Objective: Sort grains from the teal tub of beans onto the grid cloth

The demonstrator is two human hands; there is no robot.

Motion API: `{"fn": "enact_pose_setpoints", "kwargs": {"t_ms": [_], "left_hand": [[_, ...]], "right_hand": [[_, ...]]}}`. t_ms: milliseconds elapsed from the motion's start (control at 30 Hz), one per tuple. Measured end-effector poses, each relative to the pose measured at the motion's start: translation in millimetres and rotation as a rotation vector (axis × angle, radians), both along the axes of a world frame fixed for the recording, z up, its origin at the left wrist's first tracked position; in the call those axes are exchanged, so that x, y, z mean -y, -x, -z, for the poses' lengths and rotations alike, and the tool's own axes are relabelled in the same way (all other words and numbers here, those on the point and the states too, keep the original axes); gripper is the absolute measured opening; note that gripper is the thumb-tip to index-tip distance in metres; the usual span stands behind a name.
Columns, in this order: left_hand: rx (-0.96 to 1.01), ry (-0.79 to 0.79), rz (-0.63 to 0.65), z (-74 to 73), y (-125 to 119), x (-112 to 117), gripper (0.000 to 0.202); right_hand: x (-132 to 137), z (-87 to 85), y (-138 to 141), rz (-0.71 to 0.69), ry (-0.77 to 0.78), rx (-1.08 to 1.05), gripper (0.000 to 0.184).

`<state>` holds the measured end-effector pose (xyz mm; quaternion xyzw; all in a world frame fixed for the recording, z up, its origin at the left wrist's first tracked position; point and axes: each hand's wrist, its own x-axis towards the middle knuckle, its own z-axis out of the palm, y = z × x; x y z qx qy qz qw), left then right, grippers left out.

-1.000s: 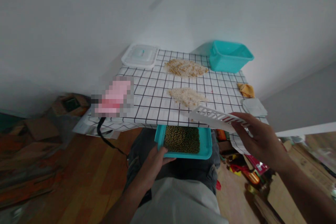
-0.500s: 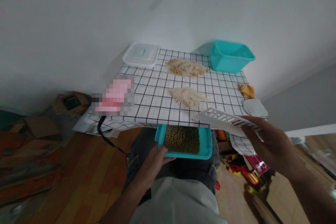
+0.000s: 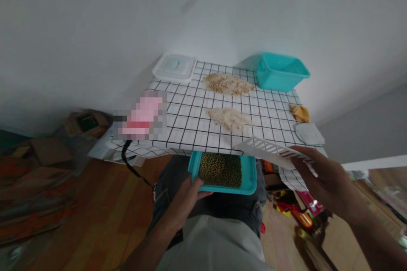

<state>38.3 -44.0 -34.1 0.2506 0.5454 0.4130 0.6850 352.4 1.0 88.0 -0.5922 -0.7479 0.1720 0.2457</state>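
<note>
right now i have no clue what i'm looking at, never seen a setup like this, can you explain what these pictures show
There is no machine here: these are a person's bare hands, seen by one camera worn on the head, looking forward and down.

The left hand holds the rim of a teal tray over the lap, with greenish beans in it. The right hand holds a flat white slotted tool at the table's front edge.

On the checked tablecloth lie two piles: a pale near pile, and a far pile with tan bits mixed in. Behind stand a teal bin at right and a whitish lidded box at left. A yellow cloth lies at the right edge. The pink thing at left is blurred out.
</note>
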Motion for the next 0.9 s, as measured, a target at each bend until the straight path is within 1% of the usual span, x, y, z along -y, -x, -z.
{"fn": "enact_pose_setpoints", "kwargs": {"t_ms": [167, 233, 300, 433, 533, 600, 700, 767, 833, 900], "left_hand": [[0.014, 0.001, -0.011, -2.0, 0.9, -1.5, 0.015], [0.011, 0.014, -0.014, -3.1, 0.9, -2.2, 0.013], [0.016, 0.025, -0.018, -4.0, 0.9, -2.4, 0.013], [0.045, 0.052, -0.035, -5.4, 2.7, 0.1, 0.014], [0.057, 0.069, -0.044, -9.4, 7.1, 3.8, 0.013], [0.036, 0.097, -0.052, -14.8, 11.1, 6.3, 0.011], [-0.049, 0.150, -0.088, -23.7, 18.6, 9.5, 0.008], [-0.097, 0.162, -0.099, -26.1, 25.2, 11.0, 0.008], [-0.129, 0.170, -0.104, -23.6, 33.6, 12.0, 0.010], [-0.125, 0.154, -0.091, -17.4, 43.6, 11.9, 0.013]], "right_hand": [[6.8, -3.0, 2.1, -0.024, 0.018, -0.012, 0.031], [2.7, -1.7, 6.1, -0.036, 0.021, -0.007, 0.030], [-7.6, 0.5, 14.7, -0.064, 0.017, -0.022, 0.029], [-46.3, 1.5, 43.9, -0.181, 0.012, -0.104, 0.030], [-84.1, -1.5, 66.5, -0.280, -0.020, -0.090, 0.030], [-109.0, -2.1, 76.9, -0.309, -0.045, -0.071, 0.030], [-141.1, 1.0, 83.3, -0.286, -0.067, -0.074, 0.031], [-157.5, 3.3, 82.5, -0.269, -0.066, -0.102, 0.032], [-170.3, 2.6, 79.7, -0.292, -0.027, -0.155, 0.031], [-181.4, -2.5, 77.2, -0.341, 0.024, -0.231, 0.031]]}}
